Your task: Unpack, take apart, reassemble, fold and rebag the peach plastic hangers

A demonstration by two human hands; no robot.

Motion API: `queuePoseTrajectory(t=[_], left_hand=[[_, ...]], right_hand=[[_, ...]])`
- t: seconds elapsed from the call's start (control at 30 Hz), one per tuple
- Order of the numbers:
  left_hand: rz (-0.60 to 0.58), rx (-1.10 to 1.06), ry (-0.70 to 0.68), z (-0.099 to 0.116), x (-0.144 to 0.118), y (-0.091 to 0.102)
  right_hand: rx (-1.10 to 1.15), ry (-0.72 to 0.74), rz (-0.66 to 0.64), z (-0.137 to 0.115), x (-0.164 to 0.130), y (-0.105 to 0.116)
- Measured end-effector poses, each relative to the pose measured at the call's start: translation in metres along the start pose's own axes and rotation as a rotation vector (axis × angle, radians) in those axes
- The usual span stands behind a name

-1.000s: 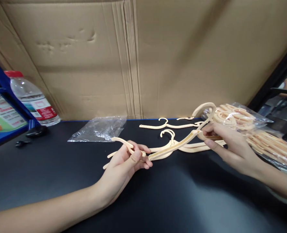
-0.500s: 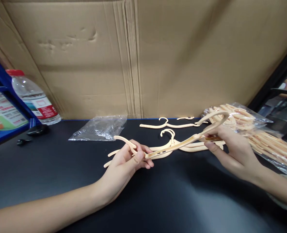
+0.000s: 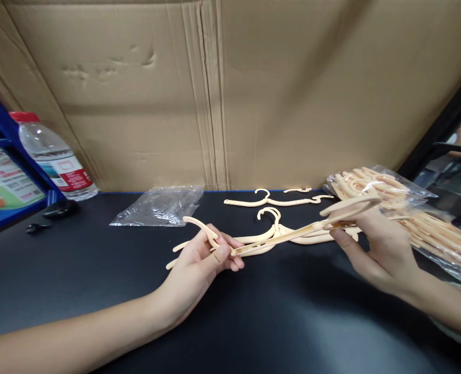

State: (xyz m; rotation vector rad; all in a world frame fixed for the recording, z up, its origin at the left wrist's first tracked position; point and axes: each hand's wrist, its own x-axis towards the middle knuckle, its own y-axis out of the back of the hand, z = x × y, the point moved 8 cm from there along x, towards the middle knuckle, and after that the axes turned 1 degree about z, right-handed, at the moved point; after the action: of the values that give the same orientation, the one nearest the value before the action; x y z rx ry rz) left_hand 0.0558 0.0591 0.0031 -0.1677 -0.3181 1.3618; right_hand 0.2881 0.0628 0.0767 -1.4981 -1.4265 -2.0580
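A cream plastic hanger (image 3: 279, 240) is held in the air between both hands. My left hand (image 3: 209, 257) pinches its left end, where a short curved end piece (image 3: 201, 226) sticks up to the left. With its fingers closed, my right hand (image 3: 378, 244) grips the hanger near the hook (image 3: 353, 205), which points to the right. Part of the right arm is hidden by that hand. Behind the held one, hangers (image 3: 306, 239) with their hooks together lie on the black table (image 3: 145, 275). Farther back lies another hanger (image 3: 288, 201), near a loose curved piece (image 3: 297, 190).
An empty clear plastic bag (image 3: 158, 206) lies at the back left. Bags of cream hanger parts (image 3: 441, 239) are on the right. A water bottle (image 3: 59, 161) and small black objects (image 3: 61, 209) are at left. A cardboard wall (image 3: 137, 104) closes the back.
My right hand has turned the hanger, so its hook has tipped from upright to nearly flat and shifted slightly right. My left hand has hardly moved.
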Motion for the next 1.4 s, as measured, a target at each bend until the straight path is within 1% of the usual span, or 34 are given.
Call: queuePoseTrajectory(t=[0.1,0.27,0.4,0.5,0.63,0.77,0.97,1.07,1.17,1.27,1.33,1.4], left_hand=[[0.005,0.000,-0.032,0.001,0.001,0.000],[-0.005,-0.012,-0.037,0.001,0.003,-0.001],[-0.009,0.002,-0.009,-0.001,0.001,0.001],[-0.005,0.005,-0.017,0.000,0.001,0.002],[0.030,0.000,-0.029,0.001,0.001,0.003],[0.065,0.004,-0.039,0.002,0.002,0.005],[0.097,0.033,-0.061,0.001,0.002,0.008],[0.128,0.059,-0.084,0.002,0.001,0.012],[0.148,0.115,-0.077,0.005,0.000,0.013],[0.162,0.156,-0.047,0.005,-0.001,0.014],[0.168,0.149,-0.031,0.005,-0.001,0.013],[0.135,0.172,-0.001,0.004,-0.001,0.008]], right_hand=[[0.031,0.026,-0.001,-0.006,-0.001,-0.001],[0.139,0.055,0.009,-0.011,0.000,0.000],[0.112,0.042,0.015,-0.008,0.002,0.001],[0.089,0.037,0.025,-0.007,0.001,0.001],[0.133,0.047,0.009,-0.008,-0.001,0.000],[0.113,0.034,-0.017,-0.009,-0.003,-0.002],[0.126,0.084,-0.001,-0.021,-0.004,-0.001],[0.132,0.087,-0.015,-0.024,-0.005,-0.002],[0.093,0.025,-0.015,-0.020,-0.005,-0.004],[0.041,-0.127,-0.027,-0.007,-0.005,-0.007],[0.047,-0.210,-0.052,0.002,-0.005,-0.011],[0.069,-0.291,-0.063,0.014,-0.006,-0.013]])
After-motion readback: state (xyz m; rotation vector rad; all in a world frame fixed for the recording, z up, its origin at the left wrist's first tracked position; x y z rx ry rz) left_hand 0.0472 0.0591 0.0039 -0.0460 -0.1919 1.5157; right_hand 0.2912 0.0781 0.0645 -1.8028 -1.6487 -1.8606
